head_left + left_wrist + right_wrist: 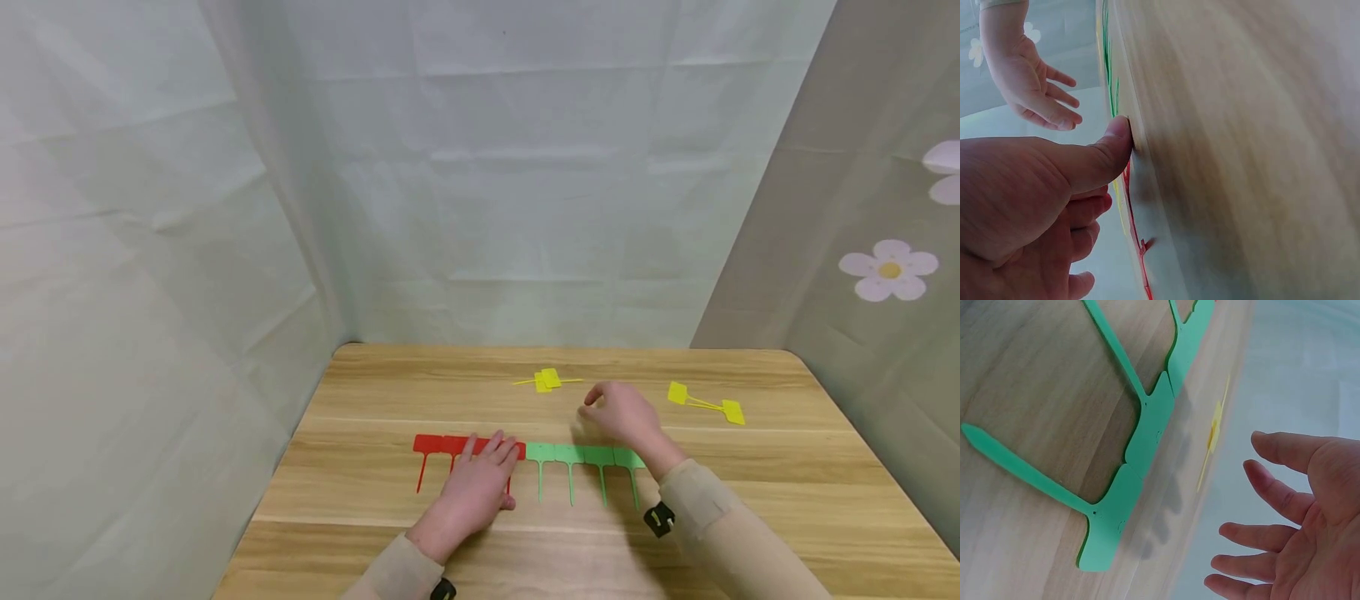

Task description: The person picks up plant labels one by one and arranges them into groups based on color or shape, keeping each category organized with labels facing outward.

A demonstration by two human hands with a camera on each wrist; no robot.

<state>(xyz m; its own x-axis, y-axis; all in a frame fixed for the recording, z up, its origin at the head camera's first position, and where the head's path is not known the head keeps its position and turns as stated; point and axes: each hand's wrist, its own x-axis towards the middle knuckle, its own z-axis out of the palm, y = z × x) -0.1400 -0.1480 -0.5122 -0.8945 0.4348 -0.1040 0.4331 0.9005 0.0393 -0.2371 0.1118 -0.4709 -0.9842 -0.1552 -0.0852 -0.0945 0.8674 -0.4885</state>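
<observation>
My left hand [480, 483] lies with spread fingers over a row of red T-shaped plant labels [427, 443], hiding part of them. Several green plant labels [568, 454] continue that row to the right, heads side by side and stems toward me. Above the table, just beyond the green row, my right hand [626, 412] hovers with nothing in it; the right wrist view shows its fingers apart and loosely bent. Two overlapping yellow plant labels [551, 378] lie farther back, left of this hand. Another yellow pair [732, 412] lies to its right, stems meeting.
The wooden tabletop [360, 492] reaches back to a pale cloth backdrop [525, 208]. More cloth hangs along the left side, and a grey cloth with white flowers [889, 271] along the right.
</observation>
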